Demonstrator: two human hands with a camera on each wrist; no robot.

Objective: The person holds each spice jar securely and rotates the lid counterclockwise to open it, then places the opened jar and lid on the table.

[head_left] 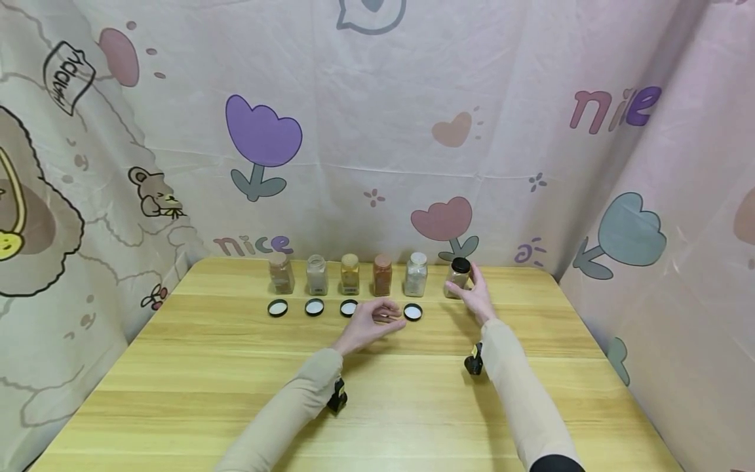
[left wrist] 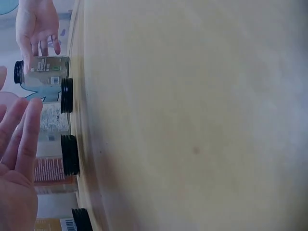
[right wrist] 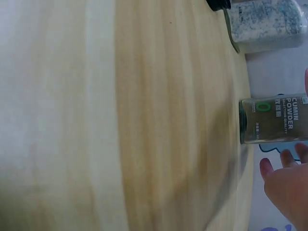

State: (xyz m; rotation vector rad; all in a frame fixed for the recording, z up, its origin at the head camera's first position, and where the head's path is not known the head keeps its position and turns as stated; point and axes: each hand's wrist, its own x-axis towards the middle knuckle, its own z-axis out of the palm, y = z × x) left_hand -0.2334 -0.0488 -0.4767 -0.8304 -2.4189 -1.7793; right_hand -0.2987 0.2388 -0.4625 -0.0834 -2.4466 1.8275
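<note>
A jar with a black lid, labelled cumin powder (right wrist: 274,120), stands at the right end of a row. My right hand (head_left: 476,298) is around this jar (head_left: 457,282), thumb at its left and fingers at its right. Small gaps show between some fingers and the glass in the right wrist view. My left hand (head_left: 370,322) hovers left of it, fingers loosely bent and holding nothing. Near it are the jar with reddish contents (head_left: 382,275) and a black lid (left wrist: 70,155); the hand hides that lid in the head view.
Left of the cumin jar stand lidless jars: a whitish one (head_left: 415,275), a yellow one (head_left: 350,275), a pale one (head_left: 316,275) and a brownish one (head_left: 281,275). Black lids (head_left: 413,312) lie in front of them on the wooden table (head_left: 413,413). A printed curtain (head_left: 354,118) hangs behind.
</note>
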